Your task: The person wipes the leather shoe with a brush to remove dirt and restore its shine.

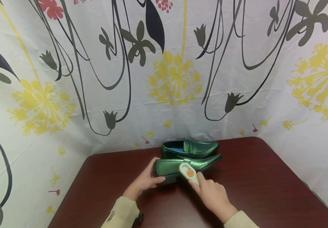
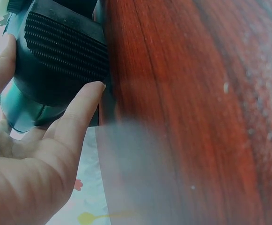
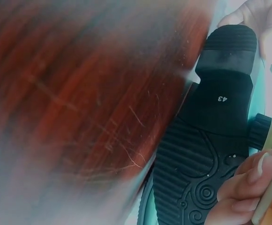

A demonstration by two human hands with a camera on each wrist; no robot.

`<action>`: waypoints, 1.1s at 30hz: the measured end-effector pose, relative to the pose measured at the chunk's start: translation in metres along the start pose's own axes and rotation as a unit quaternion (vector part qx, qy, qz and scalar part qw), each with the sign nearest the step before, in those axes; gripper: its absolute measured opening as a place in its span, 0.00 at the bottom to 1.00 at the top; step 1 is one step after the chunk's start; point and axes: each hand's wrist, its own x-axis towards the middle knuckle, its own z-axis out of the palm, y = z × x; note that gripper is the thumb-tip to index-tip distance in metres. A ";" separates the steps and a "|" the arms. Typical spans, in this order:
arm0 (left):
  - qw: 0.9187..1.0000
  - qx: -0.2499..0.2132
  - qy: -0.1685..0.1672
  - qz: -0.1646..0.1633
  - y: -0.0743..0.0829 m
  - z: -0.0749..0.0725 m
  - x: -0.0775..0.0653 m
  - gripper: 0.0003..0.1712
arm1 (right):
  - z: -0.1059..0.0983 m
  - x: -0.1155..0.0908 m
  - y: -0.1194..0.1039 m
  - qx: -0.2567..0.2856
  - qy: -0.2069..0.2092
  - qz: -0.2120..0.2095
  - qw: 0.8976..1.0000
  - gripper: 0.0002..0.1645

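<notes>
A shiny green loafer (image 1: pixel 168 167) is tipped on its side, its black sole facing toward me. My left hand (image 1: pixel 148 179) grips it round the heel, thumb near the ridged heel block (image 2: pixel 65 47). In my right hand (image 1: pixel 213 194) is a small brush (image 1: pixel 184 168) with a pale handle and an orange spot. Its dark bristles (image 3: pixel 260 131) lie against the loafer's upper side, midway along. The right wrist view shows the patterned sole (image 3: pixel 224 110) marked 43. Just behind stands a matching green loafer (image 1: pixel 206 148), upright with a blue insole.
Both shoes are on a dark red-brown wooden table (image 1: pixel 255 183) with rounded far corners. A white cloth (image 1: pixel 175 123) printed with flowers hangs behind it and along both sides.
</notes>
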 end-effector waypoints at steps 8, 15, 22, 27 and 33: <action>1.000 0.000 -0.004 0.001 -0.001 -0.001 -0.001 0.43 | -0.006 -0.002 0.003 0.002 -0.009 0.008 1.000 0.24; 1.000 -0.006 -0.006 0.004 -0.001 -0.001 -0.001 0.44 | -0.013 -0.003 0.006 -0.001 -0.007 0.009 1.000 0.24; 1.000 -0.011 -0.007 0.007 -0.003 -0.001 0.001 0.45 | -0.019 -0.002 0.010 0.010 -0.031 0.025 0.999 0.26; 1.000 -0.015 -0.007 0.003 -0.003 -0.001 0.001 0.50 | -0.020 -0.001 0.014 0.009 -0.028 0.028 0.999 0.26; 1.000 -0.026 -0.003 0.002 -0.007 -0.002 0.001 0.57 | -0.023 -0.001 0.017 0.012 -0.020 0.030 0.999 0.25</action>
